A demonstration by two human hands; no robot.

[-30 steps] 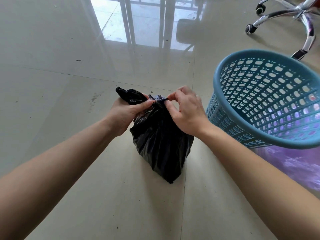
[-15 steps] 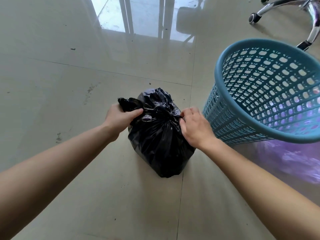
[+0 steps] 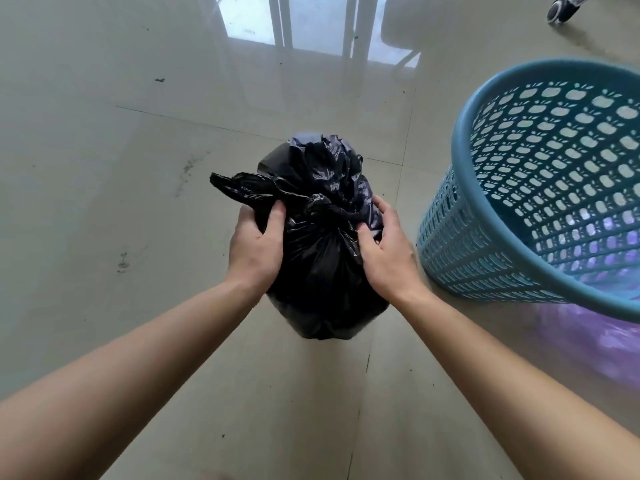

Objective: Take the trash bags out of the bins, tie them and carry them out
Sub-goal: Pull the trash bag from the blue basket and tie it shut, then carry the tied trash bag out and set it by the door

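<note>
A full black trash bag stands on the tiled floor at the centre of the head view, its neck twisted into a knot on top. My left hand grips the bag's left side, with one loose black end sticking out past its fingers. My right hand presses on the bag's right side beside the knot, fingers curled into the plastic. A blue perforated plastic bin stands to the right with no bag inside it.
Something purple, blurred, lies on the floor under the bin's near rim at the right edge. A chair castor shows at the top right. A window's reflection lies on the glossy floor at the top.
Both hands came down from pulling the bag's ends apart at the neck. They now hold the bag's sides below a tightened knot, and the view has tilted down closer to it.
</note>
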